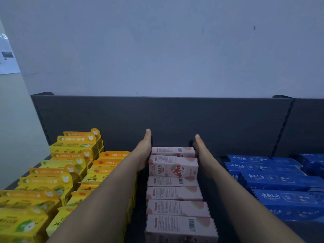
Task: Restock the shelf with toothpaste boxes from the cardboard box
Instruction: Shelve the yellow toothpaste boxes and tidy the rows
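A row of several pink toothpaste boxes (173,181) runs from front to back down the middle of the dark shelf (166,123). My left hand (144,149) lies flat against the left ends of the rear boxes, fingers straight and pointing at the back panel. My right hand (200,149) lies flat against their right ends in the same way. The second box from the back (173,166) stands tilted, showing its printed face with a cartoon figure. The cardboard box is out of view.
Yellow and orange toothpaste boxes (70,172) fill the shelf to the left of my left arm. Blue boxes (277,181) are stacked to the right. A dark gap separates the pink row from the blue ones. A pale wall (157,50) rises behind the shelf.
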Tool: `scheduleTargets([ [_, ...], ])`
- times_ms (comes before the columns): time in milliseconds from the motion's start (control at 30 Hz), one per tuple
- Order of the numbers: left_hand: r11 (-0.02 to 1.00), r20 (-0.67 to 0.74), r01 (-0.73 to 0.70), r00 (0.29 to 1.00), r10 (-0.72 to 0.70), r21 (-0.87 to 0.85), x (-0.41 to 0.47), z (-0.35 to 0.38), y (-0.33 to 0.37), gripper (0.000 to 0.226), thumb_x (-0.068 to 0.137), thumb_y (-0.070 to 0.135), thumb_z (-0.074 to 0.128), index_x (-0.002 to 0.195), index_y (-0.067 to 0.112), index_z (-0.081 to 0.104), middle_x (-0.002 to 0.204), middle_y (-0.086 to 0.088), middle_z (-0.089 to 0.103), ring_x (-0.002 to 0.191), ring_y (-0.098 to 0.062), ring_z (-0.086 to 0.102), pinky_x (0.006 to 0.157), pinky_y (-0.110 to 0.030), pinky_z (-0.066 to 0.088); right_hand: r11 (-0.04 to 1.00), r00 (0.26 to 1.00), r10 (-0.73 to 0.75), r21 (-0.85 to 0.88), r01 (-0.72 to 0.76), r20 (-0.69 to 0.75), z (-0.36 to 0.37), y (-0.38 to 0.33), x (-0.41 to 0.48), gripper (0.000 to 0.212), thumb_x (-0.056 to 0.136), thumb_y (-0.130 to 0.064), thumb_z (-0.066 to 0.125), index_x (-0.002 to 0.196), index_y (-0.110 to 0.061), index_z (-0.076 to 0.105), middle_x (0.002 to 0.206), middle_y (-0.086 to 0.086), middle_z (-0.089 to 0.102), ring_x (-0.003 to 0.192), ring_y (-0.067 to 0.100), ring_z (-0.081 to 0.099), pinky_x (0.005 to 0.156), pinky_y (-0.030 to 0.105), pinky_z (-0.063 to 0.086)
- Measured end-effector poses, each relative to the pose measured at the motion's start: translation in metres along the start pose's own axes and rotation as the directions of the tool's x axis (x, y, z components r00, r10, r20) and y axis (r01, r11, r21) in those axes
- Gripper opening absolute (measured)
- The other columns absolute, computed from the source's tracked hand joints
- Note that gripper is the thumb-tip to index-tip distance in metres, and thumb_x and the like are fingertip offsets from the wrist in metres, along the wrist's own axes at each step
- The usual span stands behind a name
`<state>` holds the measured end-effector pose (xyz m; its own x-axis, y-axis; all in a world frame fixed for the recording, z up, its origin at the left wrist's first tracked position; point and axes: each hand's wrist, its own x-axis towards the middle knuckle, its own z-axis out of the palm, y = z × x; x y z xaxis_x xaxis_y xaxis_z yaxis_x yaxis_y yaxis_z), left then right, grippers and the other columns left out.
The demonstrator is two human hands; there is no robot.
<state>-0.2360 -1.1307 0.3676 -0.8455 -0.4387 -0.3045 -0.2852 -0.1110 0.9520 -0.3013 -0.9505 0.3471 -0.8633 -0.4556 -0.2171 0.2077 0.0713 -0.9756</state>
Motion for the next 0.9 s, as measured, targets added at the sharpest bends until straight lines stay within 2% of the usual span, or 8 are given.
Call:
scheduleTargets([
  [167, 1.000, 0.022, 0.013, 1.000, -0.013, -0.001, 0.002, 0.003, -0.002, 0.052, 0.094, 0.066, 0.022, 0.088, 0.018, 0.041, 0.068, -0.007, 0.065, 0.063, -0.021, 0.065, 0.074, -0.034, 0.053, 0.999, 1.000, 0.001, 0.049, -0.001, -0.007, 0.002, 0.002, 0.000, 0.057, 0.097, -0.059, 0.025, 0.106, -0.011, 0.054, 0.069, -0.007, 0.062, 0.071, 0.011, 0.058, 0.076, 0.031, 0.042],
  [233, 1.000, 0.032, 0.015, 0.999, -0.015, -0.018, 0.003, 0.003, -0.003, 0.051, 0.093, 0.068, 0.022, 0.094, 0.019, 0.035, 0.069, -0.007, 0.065, 0.063, -0.021, 0.064, 0.077, -0.034, 0.054, 0.999, 1.000, 0.006, 0.053, -0.006, 0.000, 0.002, 0.002, 0.001, 0.057, 0.097, -0.059, 0.024, 0.099, -0.011, 0.054, 0.064, -0.006, 0.063, 0.071, 0.013, 0.059, 0.071, 0.028, 0.043],
  [333, 0.998, 0.043, 0.019, 0.999, -0.017, -0.052, 0.007, 0.001, -0.006, 0.052, 0.094, 0.066, 0.022, 0.081, 0.019, 0.041, 0.078, -0.010, 0.067, 0.070, -0.023, 0.065, 0.090, -0.039, 0.052, 0.997, 1.000, 0.000, 0.073, 0.000, -0.002, 0.003, 0.001, -0.001, 0.057, 0.097, -0.059, 0.025, 0.090, -0.010, 0.054, 0.060, -0.005, 0.064, 0.073, 0.014, 0.061, 0.069, 0.026, 0.044],
  [600, 0.999, 0.037, 0.039, 0.999, -0.038, -0.011, -0.012, 0.010, -0.007, 0.052, 0.092, 0.069, 0.020, 0.077, 0.022, 0.034, 0.062, -0.003, 0.058, 0.059, -0.016, 0.059, 0.075, -0.029, 0.051, 0.999, 0.999, 0.008, 0.046, -0.009, 0.040, 0.005, 0.003, -0.019, 0.063, 0.092, -0.069, 0.027, 0.074, -0.019, 0.061, 0.085, 0.009, 0.073, 0.094, 0.027, 0.066, 0.102, 0.043, 0.042],
  [700, 0.999, 0.024, 0.011, 1.000, -0.010, -0.035, -0.018, 0.007, -0.007, 0.048, 0.092, 0.069, 0.021, 0.085, 0.023, 0.034, 0.071, -0.006, 0.063, 0.069, -0.019, 0.064, 0.090, -0.034, 0.052, 1.000, 0.999, -0.016, 0.022, 0.016, 0.036, 0.004, 0.000, -0.027, 0.060, 0.092, -0.069, 0.024, 0.095, -0.023, 0.062, 0.095, 0.002, 0.070, 0.097, 0.020, 0.062, 0.106, 0.040, 0.035],
  [767, 0.999, 0.046, -0.014, 0.999, 0.017, -0.047, -0.020, 0.005, -0.009, 0.052, 0.092, 0.070, 0.022, 0.089, 0.020, 0.036, 0.094, -0.014, 0.069, 0.090, -0.027, 0.069, 0.100, -0.039, 0.049, 0.999, 0.999, -0.041, -0.004, 0.041, 0.019, 0.002, 0.000, -0.032, 0.067, 0.092, -0.069, 0.022, 0.135, -0.023, 0.047, 0.125, -0.001, 0.060, 0.117, 0.020, 0.053, 0.112, 0.040, 0.027],
  [800, 0.998, 0.059, -0.024, 0.998, 0.027, -0.052, -0.023, 0.004, -0.010, 0.054, 0.092, 0.070, 0.023, 0.088, 0.018, 0.039, 0.106, -0.017, 0.069, 0.100, -0.029, 0.068, 0.101, -0.042, 0.048, 0.999, 0.999, -0.044, -0.018, 0.044, 0.014, 0.002, 0.000, -0.036, 0.072, 0.093, -0.068, 0.021, 0.144, -0.019, 0.037, 0.136, 0.000, 0.053, 0.124, 0.020, 0.048, 0.114, 0.040, 0.024],
  [900, 0.998, 0.115, -0.032, 0.993, 0.038, -0.059, -0.036, 0.005, -0.015, 0.057, 0.092, 0.068, 0.022, 0.088, 0.018, 0.049, 0.110, -0.018, 0.067, 0.108, -0.031, 0.065, 0.102, -0.043, 0.047, 0.994, 0.995, -0.097, -0.057, 0.098, 0.021, 0.004, 0.002, -0.047, 0.068, 0.097, -0.062, 0.018, 0.124, -0.007, 0.046, 0.122, -0.008, 0.057, 0.118, 0.014, 0.048, 0.116, 0.040, 0.016],
])
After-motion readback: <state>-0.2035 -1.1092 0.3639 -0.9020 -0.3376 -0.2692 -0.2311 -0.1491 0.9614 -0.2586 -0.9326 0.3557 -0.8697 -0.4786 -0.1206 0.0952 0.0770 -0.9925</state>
